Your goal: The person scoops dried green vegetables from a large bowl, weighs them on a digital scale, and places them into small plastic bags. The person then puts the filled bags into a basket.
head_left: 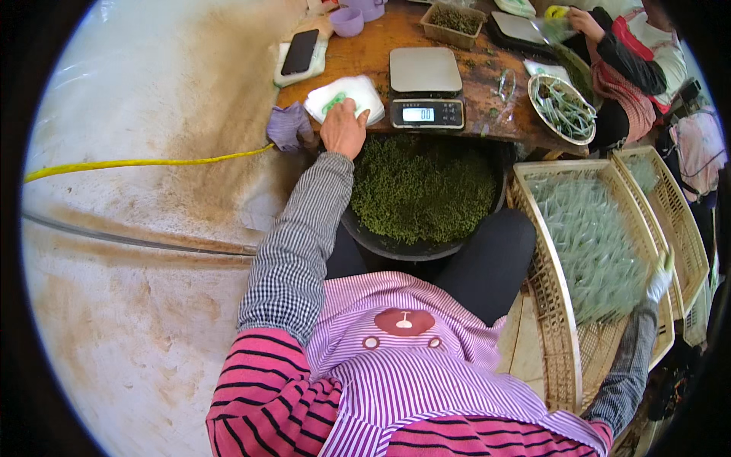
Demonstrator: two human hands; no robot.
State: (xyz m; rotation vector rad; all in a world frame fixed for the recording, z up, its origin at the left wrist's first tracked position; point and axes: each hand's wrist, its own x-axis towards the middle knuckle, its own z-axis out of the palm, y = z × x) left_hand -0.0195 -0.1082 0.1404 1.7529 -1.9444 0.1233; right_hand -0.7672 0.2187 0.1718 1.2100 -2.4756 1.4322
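My left hand (344, 129) is bare and rests on the near edge of a stack of white plastic bags (366, 97) with green print. Its fingers are slightly apart on the top bag. Just right of the stack stands a digital scale (425, 70) with a bare metal plate and a lit display. Below the table edge a large black tub (415, 251) holds small green buds or peppercorns (419, 190) between my knees. Far to the right, my right hand (661, 279), in a pale glove, lies at the right rim of a cream plastic crate (544, 282), fingers stretched out.
Many filled clear bags (586, 236) lie in the crate; a second crate (670, 206) adjoins it. A bowl (562, 110) of filled bags, a phone (300, 52), a purple cup (346, 21) and a basket (454, 24) stand on the table. A co-worker (628, 68) works at the upper right.
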